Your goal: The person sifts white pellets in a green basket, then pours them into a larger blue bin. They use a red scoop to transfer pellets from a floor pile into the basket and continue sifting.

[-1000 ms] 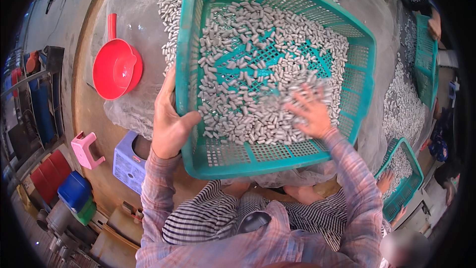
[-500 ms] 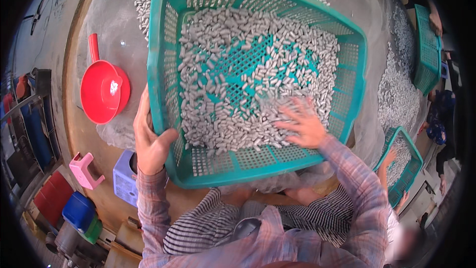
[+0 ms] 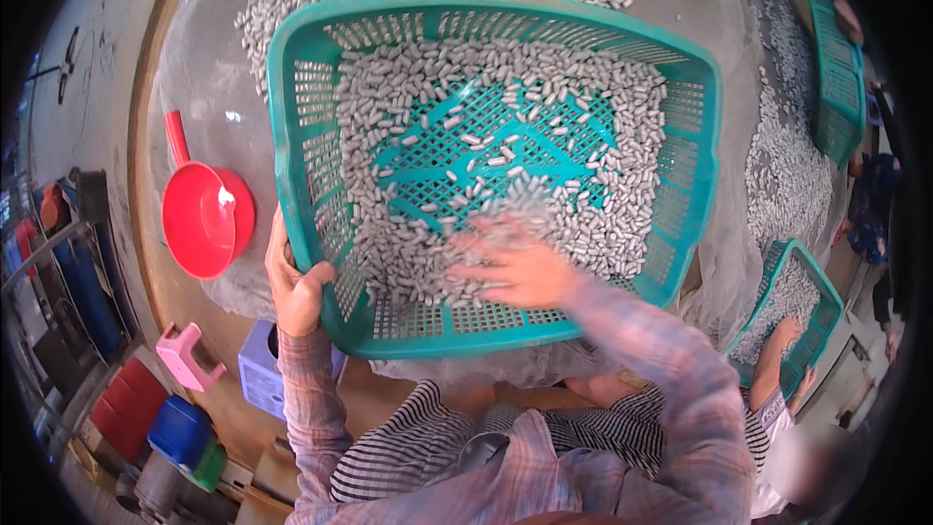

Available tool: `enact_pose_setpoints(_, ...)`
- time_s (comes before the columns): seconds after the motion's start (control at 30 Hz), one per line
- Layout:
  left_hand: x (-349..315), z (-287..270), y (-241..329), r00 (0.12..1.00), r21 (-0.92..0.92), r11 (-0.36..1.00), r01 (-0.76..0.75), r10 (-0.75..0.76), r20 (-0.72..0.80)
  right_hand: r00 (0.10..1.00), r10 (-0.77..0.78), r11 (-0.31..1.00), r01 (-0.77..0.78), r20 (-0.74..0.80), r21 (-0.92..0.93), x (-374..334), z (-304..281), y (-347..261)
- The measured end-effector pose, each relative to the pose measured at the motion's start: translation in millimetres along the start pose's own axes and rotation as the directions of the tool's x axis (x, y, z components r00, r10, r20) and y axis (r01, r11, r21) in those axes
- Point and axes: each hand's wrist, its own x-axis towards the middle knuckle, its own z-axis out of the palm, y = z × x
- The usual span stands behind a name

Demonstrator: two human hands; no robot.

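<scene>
My left hand [image 3: 299, 287] grips the basket [image 3: 678, 170] at left; my right hand [image 3: 518, 264], spread wide, is among its pellets [image 3: 610, 233]. A dipper [image 3: 199, 219] lies left of the basket.

Open from above into the green basket [image 3: 447, 342], but walled all round, blocked at its left edge by the left hand [image 3: 299, 292] and in its near half by the right hand [image 3: 523, 274].

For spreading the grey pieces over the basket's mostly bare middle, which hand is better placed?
Probably the right hand: it is inside the basket, open among the grey pieces. The left hand holds the basket's left side.
</scene>
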Motion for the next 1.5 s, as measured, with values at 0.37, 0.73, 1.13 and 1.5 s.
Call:
enact_pose_setpoints(0.37,11,-2,-3,1.0,0.141,0.99,-0.005,0.002,0.021,0.863,0.361,0.902,-0.419,-0.354,-0.102,152,-28,-22)
enact_pose_setpoints(0.73,11,-8,0,0.982,-0.003,0.983,-0.183,0.183,0.052,0.734,0.4,0.666,-0.644,-0.548,-0.376,28,-44,53)
enact_pose_setpoints(1.13,-54,21,-23,0.938,0.574,0.774,-0.267,0.346,-0.03,0.981,0.193,0.981,-0.192,0.018,-0.038,-30,-81,-47)
enact_pose_setpoints(1.5,-72,59,-13,0.734,0.941,0.132,-0.312,0.663,0.15,0.239,0.801,0.589,-0.478,-0.549,0.652,-244,-107,16)
